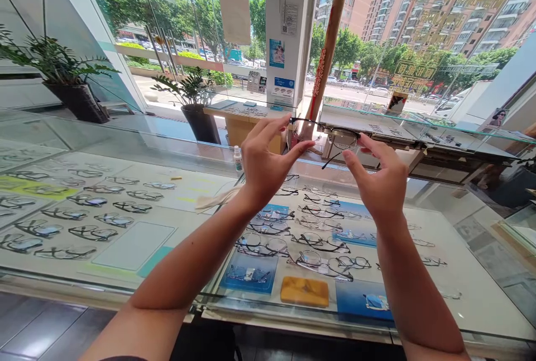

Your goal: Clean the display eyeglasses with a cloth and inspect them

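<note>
A pair of eyeglasses (342, 138) with dark upper rims is held up above the glass display case, in front of the window. My left hand (264, 154) grips its left end between fingers and thumb. At the other end, my right hand (382, 175) pinches the frame near the hinge, thumb below and fingers above. One dark temple arm points down toward the case. Below my hands, several rows of eyeglasses (320, 241) lie inside the case, some on blue cards. A yellow-brown glasses case (305, 291) lies near the front.
A small white spray bottle (238, 158) and a pale cloth (215, 200) are on the counter beside my left forearm. More eyeglasses (96, 232) fill the left case. Beyond stand potted plants (195, 101), a leaning wooden post (329, 53) and a low wooden counter (247, 120).
</note>
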Available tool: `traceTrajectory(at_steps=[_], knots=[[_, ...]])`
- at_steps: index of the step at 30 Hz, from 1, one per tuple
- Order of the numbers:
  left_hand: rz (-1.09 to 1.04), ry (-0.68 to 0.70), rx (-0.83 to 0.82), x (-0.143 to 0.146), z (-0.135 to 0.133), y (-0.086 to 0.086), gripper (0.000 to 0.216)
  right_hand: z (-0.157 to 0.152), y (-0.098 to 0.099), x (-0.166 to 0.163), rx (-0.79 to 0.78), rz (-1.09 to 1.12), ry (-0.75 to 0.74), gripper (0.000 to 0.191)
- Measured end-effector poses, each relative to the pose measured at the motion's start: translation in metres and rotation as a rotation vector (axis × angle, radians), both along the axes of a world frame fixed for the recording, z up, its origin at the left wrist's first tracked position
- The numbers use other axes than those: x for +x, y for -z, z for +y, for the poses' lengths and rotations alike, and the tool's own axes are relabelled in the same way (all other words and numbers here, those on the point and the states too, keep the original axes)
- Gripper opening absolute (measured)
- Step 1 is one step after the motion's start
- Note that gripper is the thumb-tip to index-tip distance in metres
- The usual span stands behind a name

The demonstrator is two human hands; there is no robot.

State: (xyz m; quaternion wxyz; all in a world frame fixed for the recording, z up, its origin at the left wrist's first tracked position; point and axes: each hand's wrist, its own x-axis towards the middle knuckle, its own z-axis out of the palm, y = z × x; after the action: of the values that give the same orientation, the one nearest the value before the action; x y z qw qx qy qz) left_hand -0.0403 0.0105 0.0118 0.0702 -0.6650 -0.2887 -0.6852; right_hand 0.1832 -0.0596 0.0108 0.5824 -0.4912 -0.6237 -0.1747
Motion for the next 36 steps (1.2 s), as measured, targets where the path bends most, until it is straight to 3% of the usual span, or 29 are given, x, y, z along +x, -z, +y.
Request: traceTrajectory(at_steps=[16,36], knots=[[0.038,0.140,-0.151,-0.012,0.022,0.001,0.055,-0.004,-0.004,-0.002,0.099,-0.063,0.055,0.038],[0.053,0.096,-0.082,-0.011,0.025,0.002,0.056,-0.005,-0.005,-0.002,0.097,-0.062,0.026,0.035]])
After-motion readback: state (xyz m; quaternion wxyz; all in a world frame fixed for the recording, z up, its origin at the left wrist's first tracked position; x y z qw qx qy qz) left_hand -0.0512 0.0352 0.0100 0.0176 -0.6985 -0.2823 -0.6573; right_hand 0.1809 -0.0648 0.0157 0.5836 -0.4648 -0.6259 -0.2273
